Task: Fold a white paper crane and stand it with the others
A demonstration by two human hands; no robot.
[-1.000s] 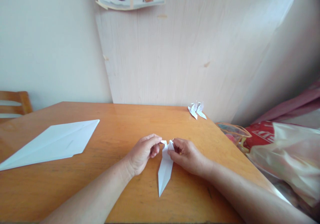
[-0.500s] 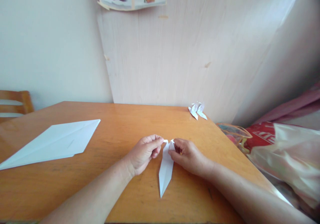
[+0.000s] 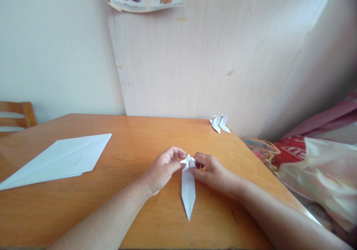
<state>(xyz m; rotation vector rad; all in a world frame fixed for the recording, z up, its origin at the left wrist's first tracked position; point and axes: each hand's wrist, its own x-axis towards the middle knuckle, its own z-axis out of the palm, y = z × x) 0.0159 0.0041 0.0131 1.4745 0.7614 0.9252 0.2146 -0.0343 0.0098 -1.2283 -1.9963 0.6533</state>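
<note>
A narrow white folded paper (image 3: 188, 186) lies on the table in front of me, its long pointed end toward me. Its far end has a small peak with little tips sticking out left and right. My right hand (image 3: 209, 170) pinches the right edge near that far end, the thumb on top and the other fingers curled beneath. On the other side, my left hand (image 3: 166, 168) has thumb and index finger apart, close around the left tip. Whether the left fingertips touch the paper is hard to tell.
A larger white folded paper sheet (image 3: 69, 159) lies on the wooden table (image 3: 134, 138) at left. Small folded paper figures (image 3: 219, 123) stand at the back right corner. Bags (image 3: 320, 175) are heaped beyond the right edge. A wooden chair (image 3: 28, 114) is at far left, by the wall.
My left thumb and index finger have parted from their pinch on the left tip. The paper's near point has swung right, and a peak now shows at its far end.
</note>
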